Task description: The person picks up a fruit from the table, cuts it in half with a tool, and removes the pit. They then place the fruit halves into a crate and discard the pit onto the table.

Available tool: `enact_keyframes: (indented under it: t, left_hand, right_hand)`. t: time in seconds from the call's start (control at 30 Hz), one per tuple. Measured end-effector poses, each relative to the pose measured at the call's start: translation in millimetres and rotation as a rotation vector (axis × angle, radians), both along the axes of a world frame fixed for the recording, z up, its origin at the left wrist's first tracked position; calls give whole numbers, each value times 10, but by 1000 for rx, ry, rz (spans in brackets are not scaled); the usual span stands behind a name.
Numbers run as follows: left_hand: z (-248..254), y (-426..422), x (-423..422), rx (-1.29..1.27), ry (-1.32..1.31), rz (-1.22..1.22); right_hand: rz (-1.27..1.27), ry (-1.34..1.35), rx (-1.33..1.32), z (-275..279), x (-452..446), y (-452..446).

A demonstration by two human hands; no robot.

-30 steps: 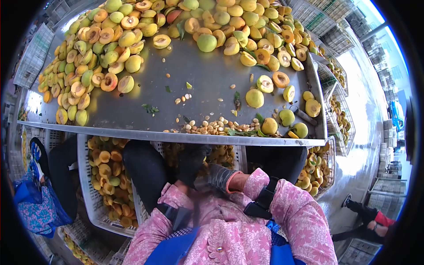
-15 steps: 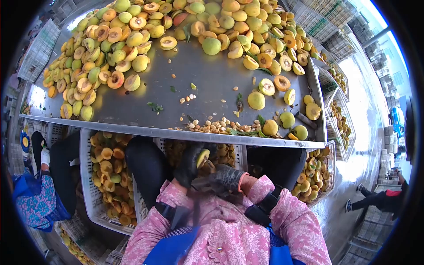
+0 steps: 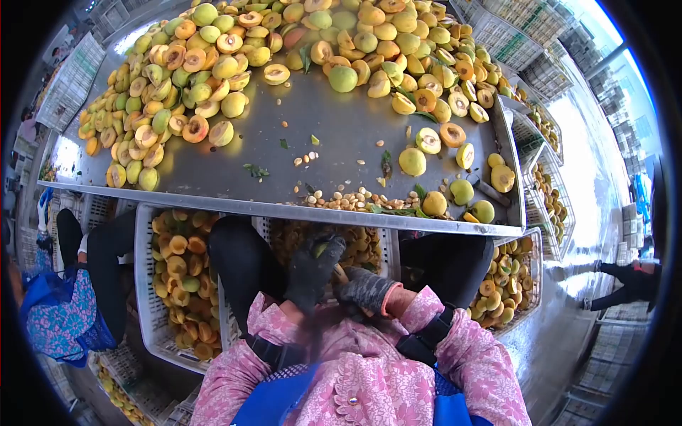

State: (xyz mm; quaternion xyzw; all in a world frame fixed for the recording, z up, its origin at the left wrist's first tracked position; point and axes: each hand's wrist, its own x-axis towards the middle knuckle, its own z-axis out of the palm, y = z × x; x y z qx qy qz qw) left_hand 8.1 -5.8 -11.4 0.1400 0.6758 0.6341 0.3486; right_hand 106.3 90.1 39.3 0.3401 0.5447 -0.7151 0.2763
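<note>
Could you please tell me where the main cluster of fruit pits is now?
In the head view, the pit cluster lies along the near edge of the metal table, right of its middle, beside some green leaves.

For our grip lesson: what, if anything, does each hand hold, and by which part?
The left hand grips a mostly hidden fruit; by which part cannot be told. What the right hand holds, if anything, is unclear.

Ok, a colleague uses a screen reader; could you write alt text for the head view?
A gloved left hand holds a piece of fruit, close to the gloved right hand. Ahead, whole and halved fruit is heaped on a metal table, with pale pits along its near edge.
</note>
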Motion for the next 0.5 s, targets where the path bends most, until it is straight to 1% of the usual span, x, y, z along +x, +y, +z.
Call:
enact_keyframes:
  t: [0.07, 0.13, 0.2, 0.27, 0.37, 0.4, 0.43, 0.47, 0.5]
  left_hand:
    - [-3, 6, 18, -37, 12, 40]
    - [-7, 8, 19, -43, 11, 45]
    - [-58, 14, 16, -45, 8, 64]
    - [-191, 24, 28, -42, -1, 97]
    - [-192, 24, 34, 24, -99, 118]
    - [-213, 21, 28, 71, -152, 117]
    - [-255, 14, 21, 117, -206, 118]
    - [-286, 0, 19, 163, -261, 116]
    - [-295, -18, 20, 155, -259, 106]
  right_hand:
    - [93, 10, 85, 10, -18, -11]
    - [50, 69, 258, -114, -6, -111]
    - [33, 209, 479, -414, 60, -221]
    - [41, 428, 748, -816, 140, -301]
    - [270, 365, 699, -905, 59, -275]
    - [246, 246, 577, -713, -8, -243]
    - [222, 126, 453, -363, -97, -201]
    - [195, 7, 328, -180, -140, -185]
    - [307, 108, 406, -291, -115, -197]
